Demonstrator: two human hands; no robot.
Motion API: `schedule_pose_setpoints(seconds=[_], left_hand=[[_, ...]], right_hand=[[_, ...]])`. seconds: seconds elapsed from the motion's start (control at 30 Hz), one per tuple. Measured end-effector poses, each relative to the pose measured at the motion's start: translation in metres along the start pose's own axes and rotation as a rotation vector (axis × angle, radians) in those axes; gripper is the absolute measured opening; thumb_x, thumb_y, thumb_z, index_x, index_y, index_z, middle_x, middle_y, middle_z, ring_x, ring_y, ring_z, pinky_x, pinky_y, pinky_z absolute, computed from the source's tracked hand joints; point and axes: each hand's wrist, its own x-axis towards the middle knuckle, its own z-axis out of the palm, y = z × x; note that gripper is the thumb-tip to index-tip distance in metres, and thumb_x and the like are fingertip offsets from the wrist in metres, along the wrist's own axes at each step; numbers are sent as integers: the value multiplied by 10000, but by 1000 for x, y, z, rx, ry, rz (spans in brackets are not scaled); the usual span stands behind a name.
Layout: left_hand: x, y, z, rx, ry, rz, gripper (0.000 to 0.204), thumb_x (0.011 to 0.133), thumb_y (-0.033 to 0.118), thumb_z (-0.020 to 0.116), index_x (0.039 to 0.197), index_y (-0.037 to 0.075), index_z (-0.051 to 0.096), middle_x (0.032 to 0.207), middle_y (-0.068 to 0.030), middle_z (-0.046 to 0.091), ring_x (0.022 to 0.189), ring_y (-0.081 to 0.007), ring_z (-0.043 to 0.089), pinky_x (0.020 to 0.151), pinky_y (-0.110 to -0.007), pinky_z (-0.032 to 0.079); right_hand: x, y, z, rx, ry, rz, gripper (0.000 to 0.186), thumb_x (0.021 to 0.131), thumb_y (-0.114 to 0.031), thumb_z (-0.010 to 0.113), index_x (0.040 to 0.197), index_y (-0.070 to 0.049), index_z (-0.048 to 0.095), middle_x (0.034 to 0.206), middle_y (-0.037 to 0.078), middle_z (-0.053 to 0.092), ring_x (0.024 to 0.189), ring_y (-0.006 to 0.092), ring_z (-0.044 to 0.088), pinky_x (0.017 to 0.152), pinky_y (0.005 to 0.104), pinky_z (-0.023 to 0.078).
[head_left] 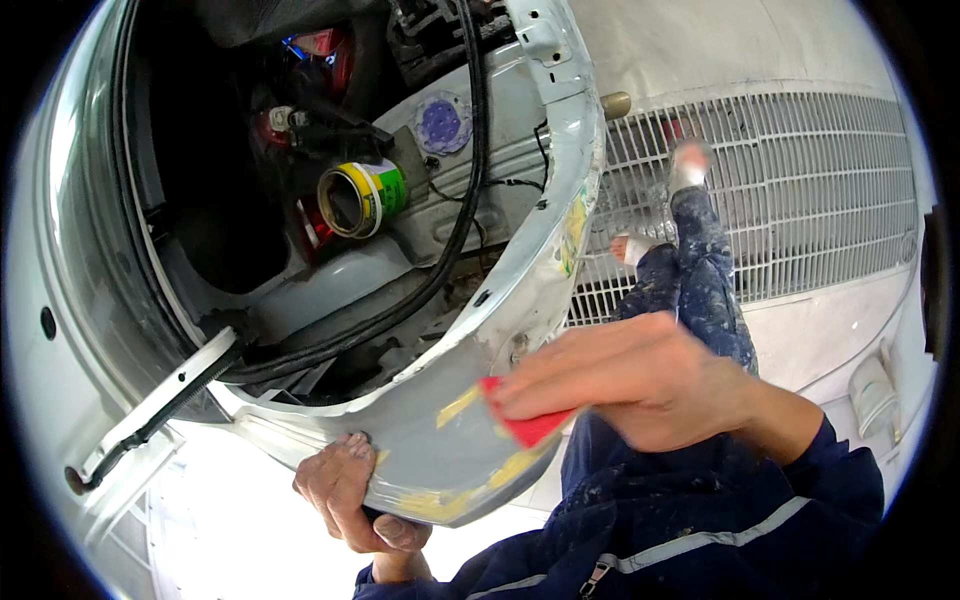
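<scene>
My right hand (pixel 640 385), slightly blurred, holds a flat red pad (pixel 528 420) against the rear corner of a car body. I cannot tell whether the pad is abrasive sheet or plastic. Under it, the grey body panel (pixel 410 440) carries rubbed yellow filler patches (pixel 425 500). My left hand (pixel 340 490) grips the panel's lower edge, fingers closed over it and thumb below. Something dark shows by that thumb, too little of it to name.
Inside the opened trunk stand a yellow-green tin (pixel 362 198) and a purple perforated disc (pixel 443 123). A black rubber seal (pixel 470 190) loops around the opening. A hinged metal arm (pixel 160 405) juts out at left. Floor grating (pixel 800 190) lies beyond my feet.
</scene>
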Motion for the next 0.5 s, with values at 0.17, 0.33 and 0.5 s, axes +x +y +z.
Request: schedule_pose_setpoints(seconds=[0.17,0.33,0.5], left_hand=[[-1,0,-10,-7,-94,-23,633,1040,552,283,1104,29,633,1028,-156,689,1009,-296,620,923,-474,460],[1,1,-13,24,-95,-68,483,986,504,375,1007,116,662,993,-77,686,962,-247,640,872,-438,479],[4,1,-14,17,-109,-66,492,970,508,339,1029,132,651,996,-52,677,968,-229,642,878,-430,479]], right_hand=[[-4,-42,-19,-61,-207,155,463,883,39,605,1341,-34,606,1353,169,620,1303,315,566,1079,446,459],[3,-49,-24,-44,-349,273,494,932,-129,648,1417,-93,561,1442,207,532,1248,395,529,1068,467,417],[11,-42,-34,-80,-469,205,507,916,-209,690,1398,-90,588,1484,139,519,1080,330,544,962,446,428]])
